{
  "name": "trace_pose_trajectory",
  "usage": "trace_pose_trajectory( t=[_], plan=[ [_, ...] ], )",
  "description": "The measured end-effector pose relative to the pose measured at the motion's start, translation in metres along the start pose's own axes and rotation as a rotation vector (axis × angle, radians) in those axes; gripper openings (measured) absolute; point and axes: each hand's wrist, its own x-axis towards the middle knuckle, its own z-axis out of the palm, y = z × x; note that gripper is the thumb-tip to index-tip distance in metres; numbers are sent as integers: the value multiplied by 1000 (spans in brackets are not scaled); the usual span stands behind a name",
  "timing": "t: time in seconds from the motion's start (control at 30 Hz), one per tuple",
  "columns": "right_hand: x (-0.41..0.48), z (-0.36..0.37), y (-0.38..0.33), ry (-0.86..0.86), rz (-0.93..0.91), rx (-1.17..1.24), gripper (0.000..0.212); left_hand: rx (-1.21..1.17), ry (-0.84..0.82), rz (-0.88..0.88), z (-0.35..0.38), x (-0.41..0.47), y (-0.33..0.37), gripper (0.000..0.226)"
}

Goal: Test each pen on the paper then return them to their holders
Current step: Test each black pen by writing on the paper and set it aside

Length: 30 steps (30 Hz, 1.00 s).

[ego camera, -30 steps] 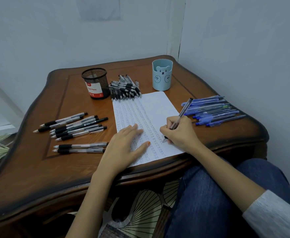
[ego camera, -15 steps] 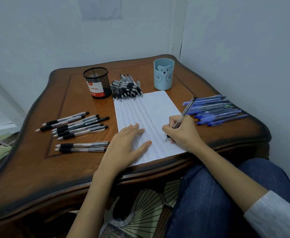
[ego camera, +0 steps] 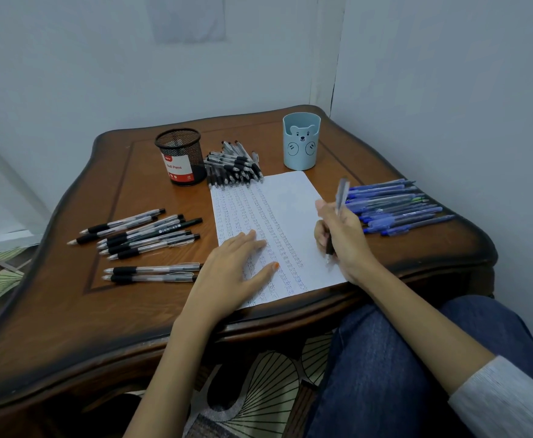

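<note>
Brown wooden table point(ego camera: 53, 336) in pale-walled corner point(ego camera: 385, 58).

Left hand point(ego camera: 236, 267) flat — right hand point(ego camera: 342, 235) gripping.

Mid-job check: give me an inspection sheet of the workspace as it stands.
Surface: brown wooden table, set in a wall corner.
Job's things: white paper sheet covered in rows of test marks; black mesh holder and pale blue bear-face holder upright behind it; pile of black-grip pens beside the mesh holder; loose black-grip pens at left; blue pens at right.
Clutter: nothing seen.
Hands: left hand flat on the paper; right hand grips a clear pen, tip at the paper.
Cables: nothing seen.
Surroundings: pale walls, patterned floor.
</note>
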Motion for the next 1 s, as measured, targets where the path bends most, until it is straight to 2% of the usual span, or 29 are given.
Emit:
trace_pose_trajectory(
  t=[0.17, 0.37, 0.53, 0.7, 0.8, 0.9, 1.0],
  plan=[
    [-1, -5, 1, -23, -59, -25, 29, -10, -11, -8, -1, 0, 1, 65],
    [-4, -2, -1, -65, -85, -103, 38, -2, -2, -8, -1, 0, 1, 55],
    [-6, -2, -2, -72, -119, -199, 21, 4, -5, -4, -1, 1, 2, 55],
    [-5, 1, -4, -80, -47, -154, 16, 21, -11, 1, -2, 2, 2, 54],
    [-1, 4, -6, -128, -1, -89, 28, 42, -13, 12, -6, 5, 1, 51],
    [9, 6, -9, -187, 73, -131, 33, 55, -20, 4, -12, 15, -3, 46],
    [24, 13, -14, -252, 30, -244, 17, 85, -37, -32, -21, 32, -10, 45]
  ],
)
